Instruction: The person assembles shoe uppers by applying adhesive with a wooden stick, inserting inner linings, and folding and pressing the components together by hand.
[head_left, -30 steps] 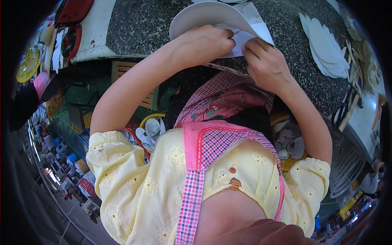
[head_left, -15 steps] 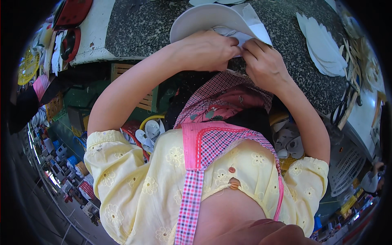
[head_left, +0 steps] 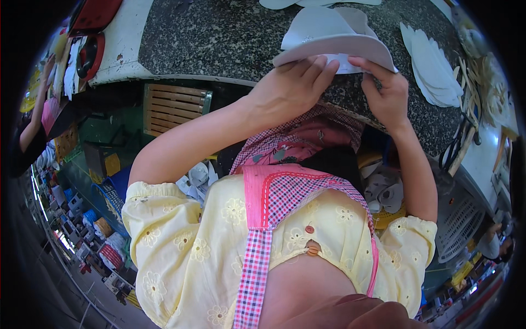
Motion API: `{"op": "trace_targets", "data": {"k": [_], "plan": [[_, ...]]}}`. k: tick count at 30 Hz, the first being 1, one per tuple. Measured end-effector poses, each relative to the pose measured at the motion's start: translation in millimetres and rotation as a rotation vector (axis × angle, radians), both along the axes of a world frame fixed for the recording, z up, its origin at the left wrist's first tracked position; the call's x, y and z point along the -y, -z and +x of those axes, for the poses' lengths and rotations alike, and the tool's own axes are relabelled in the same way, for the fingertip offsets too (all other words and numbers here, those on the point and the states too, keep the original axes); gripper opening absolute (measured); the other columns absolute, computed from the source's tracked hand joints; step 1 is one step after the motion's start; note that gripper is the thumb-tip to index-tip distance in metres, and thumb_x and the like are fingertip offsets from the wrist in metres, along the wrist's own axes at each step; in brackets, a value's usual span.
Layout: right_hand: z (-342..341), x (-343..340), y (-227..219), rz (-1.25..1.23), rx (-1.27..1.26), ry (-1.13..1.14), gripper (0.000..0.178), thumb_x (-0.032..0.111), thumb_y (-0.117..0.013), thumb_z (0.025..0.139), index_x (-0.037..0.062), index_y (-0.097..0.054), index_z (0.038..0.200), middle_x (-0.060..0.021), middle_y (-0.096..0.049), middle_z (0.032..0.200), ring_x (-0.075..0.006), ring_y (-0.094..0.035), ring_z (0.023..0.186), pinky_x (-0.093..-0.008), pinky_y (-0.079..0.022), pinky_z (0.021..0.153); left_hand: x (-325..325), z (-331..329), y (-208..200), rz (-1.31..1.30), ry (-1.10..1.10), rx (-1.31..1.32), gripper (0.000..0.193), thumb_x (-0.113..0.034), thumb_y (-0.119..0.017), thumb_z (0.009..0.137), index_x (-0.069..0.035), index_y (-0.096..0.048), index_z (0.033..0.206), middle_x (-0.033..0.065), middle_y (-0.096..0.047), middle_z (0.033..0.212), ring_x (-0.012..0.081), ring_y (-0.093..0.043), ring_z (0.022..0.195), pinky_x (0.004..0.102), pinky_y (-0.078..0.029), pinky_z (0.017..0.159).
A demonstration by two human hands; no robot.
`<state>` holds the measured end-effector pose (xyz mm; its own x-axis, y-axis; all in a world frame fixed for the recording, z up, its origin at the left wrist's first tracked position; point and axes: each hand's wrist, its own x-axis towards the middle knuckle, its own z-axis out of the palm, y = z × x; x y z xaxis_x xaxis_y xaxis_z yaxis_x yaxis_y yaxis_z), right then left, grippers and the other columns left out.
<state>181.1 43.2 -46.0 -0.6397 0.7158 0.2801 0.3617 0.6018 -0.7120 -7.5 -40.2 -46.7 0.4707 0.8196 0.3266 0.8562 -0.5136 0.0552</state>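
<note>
My left hand [head_left: 298, 82] is closed on the near edge of a white cap-shaped piece [head_left: 331, 46], thumb toward me, the fingertips tucked out of sight beneath its curved brim. My right hand [head_left: 386, 90] touches the same edge at the other end with one digit stretched inward; whether it grips there, I cannot tell. The piece is between my hands, over the near part of the table.

On its left side is a small grey detail (lettering or just ornament, it is too small to say). The inside is mostly hidden from me by the brim.

At the top, more white pieces [head_left: 307, 3] are cut off by the picture's edge, and so is a red object [head_left: 93, 13] in the far left corner.

The tabletop [head_left: 219, 44] is dark, speckled and stone-like; flat white pieces [head_left: 430, 66] lie overlapping on its right. Below are a slatted wooden seat [head_left: 175, 109] and a green floor [head_left: 123, 129]. Another person's arm [head_left: 35, 109] shows at the left; the cluttered room beyond bends and blurs.
</note>
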Motion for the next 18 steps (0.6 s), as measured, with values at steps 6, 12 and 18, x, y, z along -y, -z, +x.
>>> {"op": "trace_targets", "data": {"k": [6,12,18], "plan": [[5.8,-6.5,17.1,-0.163,-0.273,0.115,0.037,-0.003,-0.049,0.069,0.0036,-0.057,0.104,-0.0131,-0.062,0.092,-0.0257,-0.059,0.068,-0.0296,-0.047,0.064,-26.1,19.1,-6.1,0.033,0.050,-0.247,0.034,-0.015,-0.051,0.069,-0.003,-0.054,0.100,0.0097,-0.057,0.100,0.0148,-0.053,0.078,0.0257,-0.042,0.065],[31.5,-11.4,8.3,0.291,0.234,-0.176,0.042,-0.001,-0.055,0.065,0.0079,-0.054,0.106,-0.0094,-0.055,0.108,-0.0304,-0.055,0.091,-0.0387,-0.047,0.077,-33.0,16.0,-17.1,0.066,0.232,-0.331,0.026,-0.016,-0.053,0.067,0.002,-0.058,0.086,0.0065,-0.059,0.075,0.0152,-0.053,0.075,0.0288,-0.041,0.063],[10.5,-13.7,-1.9,0.448,0.326,-0.201,0.038,0.003,-0.061,0.056,0.0099,-0.057,0.093,-0.0042,-0.056,0.094,-0.0210,-0.055,0.090,-0.0326,-0.049,0.069,-46.8,16.1,-29.4,-0.134,0.373,-0.332,0.018,-0.014,-0.055,0.064,-0.001,-0.059,0.076,0.0034,-0.056,0.062,0.0157,-0.053,0.072,0.0298,-0.042,0.063]]}}
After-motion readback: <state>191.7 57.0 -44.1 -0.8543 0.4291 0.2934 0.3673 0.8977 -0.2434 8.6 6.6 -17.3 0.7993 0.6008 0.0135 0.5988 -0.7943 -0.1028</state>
